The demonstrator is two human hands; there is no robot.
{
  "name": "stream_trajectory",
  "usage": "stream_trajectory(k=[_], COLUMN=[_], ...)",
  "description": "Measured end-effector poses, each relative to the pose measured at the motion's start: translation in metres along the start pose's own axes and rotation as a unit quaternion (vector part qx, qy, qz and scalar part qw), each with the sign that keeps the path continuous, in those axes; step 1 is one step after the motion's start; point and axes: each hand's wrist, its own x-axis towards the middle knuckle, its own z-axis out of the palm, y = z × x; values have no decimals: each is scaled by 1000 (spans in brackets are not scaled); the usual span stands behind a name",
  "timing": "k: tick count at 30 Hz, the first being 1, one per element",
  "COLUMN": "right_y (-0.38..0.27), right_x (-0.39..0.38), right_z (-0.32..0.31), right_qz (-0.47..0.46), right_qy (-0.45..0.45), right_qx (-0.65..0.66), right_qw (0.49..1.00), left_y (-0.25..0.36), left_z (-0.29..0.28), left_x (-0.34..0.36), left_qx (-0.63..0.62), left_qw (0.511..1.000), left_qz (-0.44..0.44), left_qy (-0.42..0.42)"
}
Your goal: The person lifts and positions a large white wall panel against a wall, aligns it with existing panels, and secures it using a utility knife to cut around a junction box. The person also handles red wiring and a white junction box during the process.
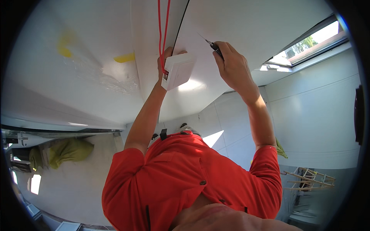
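Note:
My left hand (pixel 167 57) is closed around the back of a white rectangular box (pixel 182 70), which partly hides its fingers. Two red wires (pixel 163 30) run down from above into an opening at the box's left edge. Off to the right of the box, my right hand (pixel 232 65) grips a slim tool with a black handle (pixel 214 47). It looks like a screwdriver; its thin metal tip points up and left, apart from the box. A thin black line (pixel 181 25), perhaps a cable or a seam, runs along the white surface behind my left hand.
A smooth white panel (pixel 239 19) spreads around both hands, with a yellow tape strip (pixel 124 58) and clear film on its left part. A window (pixel 308 44) opens at the upper right. Beyond stand a wooden ladder (pixel 310 179) and a green cloth (pixel 69 152).

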Motion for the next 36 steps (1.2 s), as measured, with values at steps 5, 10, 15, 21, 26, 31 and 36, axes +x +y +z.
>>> stream_trajectory(k=[5,10,15,21,26,31,36], right_y=[-14,-22,-21,-18,-20,-21,-33], right_x=[13,22,28,27,30,30,33], right_z=[24,26,27,32,33,35,37], right_qz=[-65,-73,-110,-132,-119,-92,-65], right_qy=[-20,-66,-71,-44,-57,-77,-94], right_qx=[-160,-223,-243,-267,-262,-257,-281], right_qw=[985,970,961,954,956,959,953], left_y=[-15,-1,11,17,10,4,-2], left_z=[-8,-8,-13,-10,-18,-19,-31], left_x=[8,9,7,13,14,24,32], left_qx=[14,94,270,352,173,260,198], left_qw=[999,993,937,869,962,942,965], left_qz=[-3,51,188,327,159,180,118], left_qy=[35,-57,-121,-114,-139,-116,-127])
